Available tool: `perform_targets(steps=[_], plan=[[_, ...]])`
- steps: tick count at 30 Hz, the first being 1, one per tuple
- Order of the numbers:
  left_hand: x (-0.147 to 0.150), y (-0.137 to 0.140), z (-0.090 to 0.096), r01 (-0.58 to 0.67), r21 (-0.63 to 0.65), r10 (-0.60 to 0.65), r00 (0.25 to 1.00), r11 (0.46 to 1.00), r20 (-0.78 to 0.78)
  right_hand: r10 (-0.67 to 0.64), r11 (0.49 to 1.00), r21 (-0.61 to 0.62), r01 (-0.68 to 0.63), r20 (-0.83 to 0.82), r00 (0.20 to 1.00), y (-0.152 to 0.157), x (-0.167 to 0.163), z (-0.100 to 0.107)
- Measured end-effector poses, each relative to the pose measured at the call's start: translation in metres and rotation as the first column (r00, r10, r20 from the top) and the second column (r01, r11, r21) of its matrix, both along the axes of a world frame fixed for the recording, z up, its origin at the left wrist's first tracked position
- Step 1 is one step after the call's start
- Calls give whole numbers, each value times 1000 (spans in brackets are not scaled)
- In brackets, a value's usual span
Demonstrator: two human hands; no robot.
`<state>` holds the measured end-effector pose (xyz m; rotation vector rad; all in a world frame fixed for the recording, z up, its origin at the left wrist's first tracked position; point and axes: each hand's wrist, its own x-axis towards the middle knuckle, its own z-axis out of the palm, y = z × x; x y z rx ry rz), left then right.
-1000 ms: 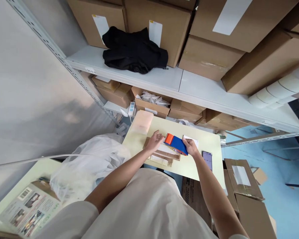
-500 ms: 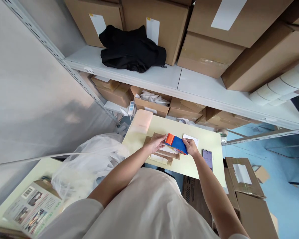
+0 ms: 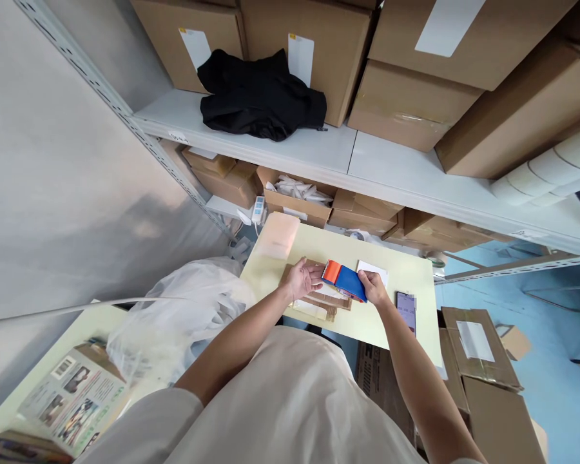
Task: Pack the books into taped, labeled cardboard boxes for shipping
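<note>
A blue and orange tape dispenser (image 3: 348,281) is held above the small table (image 3: 328,241) by my right hand (image 3: 373,287), whose fingers wrap round its blue end. My left hand (image 3: 303,281) is open, palm turned up and fingers stretched toward the orange, toothed end of the dispenser. Whether those fingertips touch it I cannot tell. Under both hands lies flattened brown cardboard (image 3: 332,301) with pale patches on it, partly hidden by the dispenser. A white card or pad (image 3: 377,267) sits just behind my right hand.
A phone (image 3: 406,310) lies at the table's right side. Beyond the table, shelving (image 3: 299,154) carries boxes and a black garment (image 3: 263,96). A white plastic bag (image 3: 174,316) bulges at left. Stacked cartons (image 3: 497,399) stand on the floor at right.
My left hand has opened, its fingers spreading away from the orange end of the dispenser. My right hand keeps its grip. The whole view has shifted slightly.
</note>
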<state>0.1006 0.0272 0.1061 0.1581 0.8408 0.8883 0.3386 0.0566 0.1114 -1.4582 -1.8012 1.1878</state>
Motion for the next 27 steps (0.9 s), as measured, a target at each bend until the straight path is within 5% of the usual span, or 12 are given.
perform_targets(steps=[4, 12, 18, 23, 27], plan=[[2, 1, 7, -17, 56, 37, 928, 998, -372, 39, 999, -2, -39, -3, 999, -1, -5, 10], [-49, -1, 20, 10, 201, 125, 751, 980, -648, 119, 984, 97, -147, 249, 961, 6, -4, 49], [-89, -4, -4, 67, 159, 100, 530, 985, -842, 115, 973, 121, -197, 487, 866, 4, 3, 55], [-86, -10, -38, 62, 147, 93, 525, 987, -846, 101, 979, 65, -195, 674, 731, 0, -10, 44], [-67, -14, -57, 17, 138, 100, 598, 990, -795, 74, 982, 69, -177, 721, 689, -1, -15, 36]])
